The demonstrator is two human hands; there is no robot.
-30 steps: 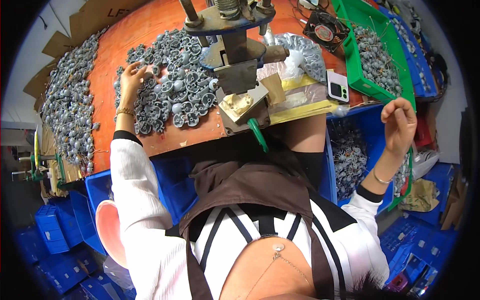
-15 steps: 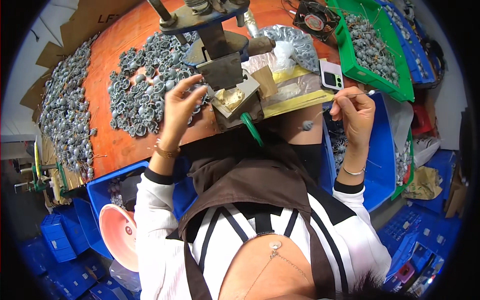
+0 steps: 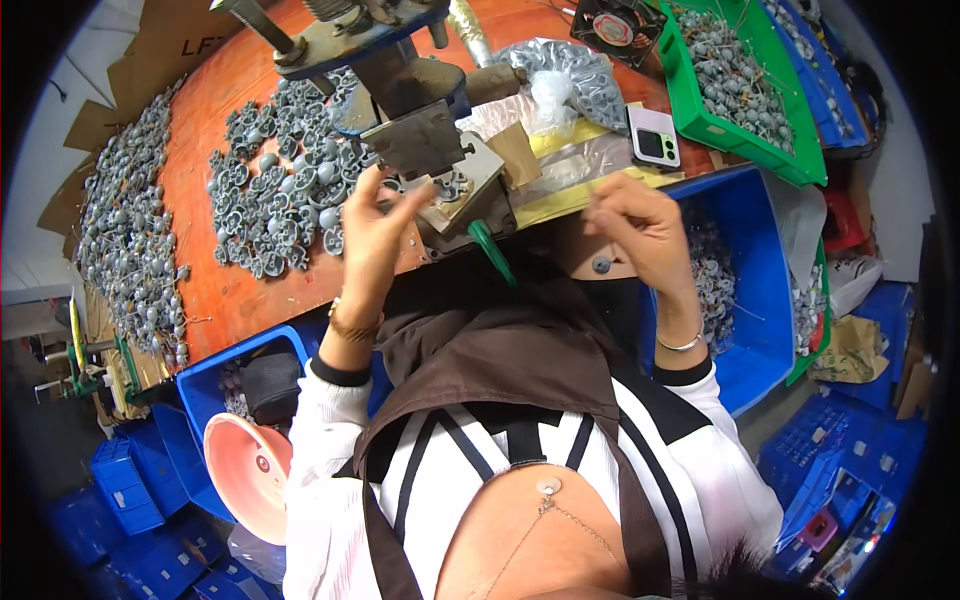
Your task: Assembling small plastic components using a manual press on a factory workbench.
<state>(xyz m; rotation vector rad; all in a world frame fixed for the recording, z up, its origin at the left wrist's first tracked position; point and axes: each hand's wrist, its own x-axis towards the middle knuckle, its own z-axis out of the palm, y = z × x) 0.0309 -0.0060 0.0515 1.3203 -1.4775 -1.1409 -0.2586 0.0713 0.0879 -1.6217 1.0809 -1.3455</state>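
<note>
A hand press [image 3: 415, 140] with a metal block stands at the table's front edge, a green handle [image 3: 490, 252] below it. In its fixture lies a grey shell part [image 3: 452, 188]. My left hand [image 3: 372, 225] is beside the fixture, its thumb and fingers apart, holding nothing that I can see. To the right, my right hand [image 3: 645, 235] is raised with its fingers pinched together. A small grey ball [image 3: 601, 265] hangs just below those fingers; its thin wire is hardly visible here.
Many grey shell parts [image 3: 290, 180] lie on the orange table [image 3: 215, 310], with a heap of grey balls on wires [image 3: 130, 220] at far left. Blue bin [image 3: 745, 350] and green tray [image 3: 810, 165] stand right, near a phone [image 3: 655, 138] and fan [image 3: 615, 28]. A pink bowl [image 3: 235, 470] is lower left.
A grey shell part now lies in the fixture. My left hand has moved right and down toward it. My right hand has come left and lower, bringing the wired grey ball along.
</note>
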